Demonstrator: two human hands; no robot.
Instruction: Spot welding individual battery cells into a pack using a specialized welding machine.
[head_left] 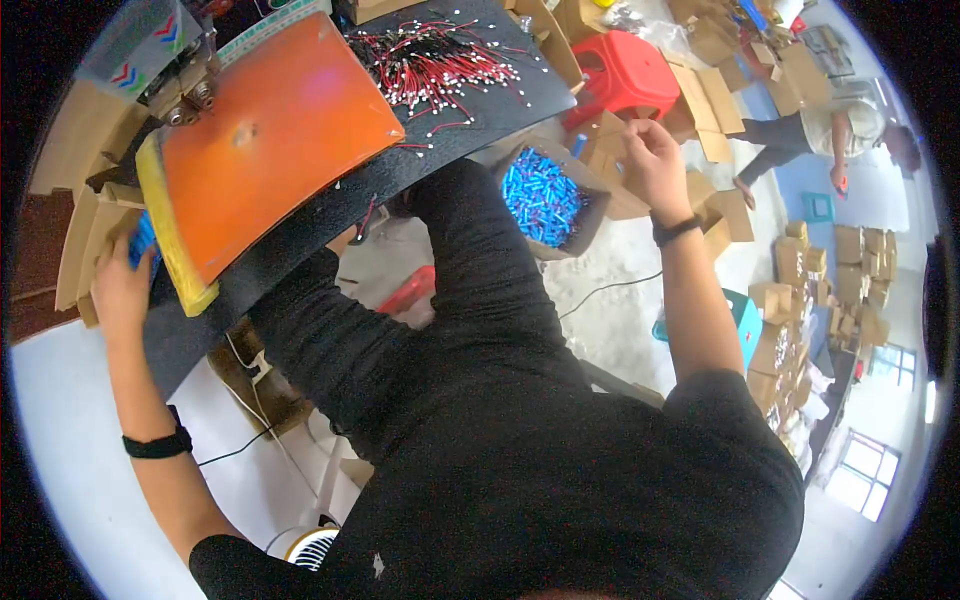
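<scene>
At the table's left end my left hand (122, 285) reaches over the edge of an open cardboard box. Its fingers are bent around blue cylindrical battery cells (143, 238); how many it grips is hidden. My right hand (655, 165) is raised on the right, fingers loosely curled toward the thumb, with nothing visible in them. To its left, apart from it, is a single blue battery cell (578, 146), just above a cardboard box (592, 222) filled with blue cells (543, 197). An orange sheet (285, 145) with a yellow edge strip (175, 230) lies on the black table (470, 150).
Red and black wires with white connectors (440, 65) are heaped on the table behind the orange sheet. A small metal machine (185, 90) stands at the far left. A red stool (625, 75) and open cartons stand beyond the filled box. Another person (845, 130) stands at the far right.
</scene>
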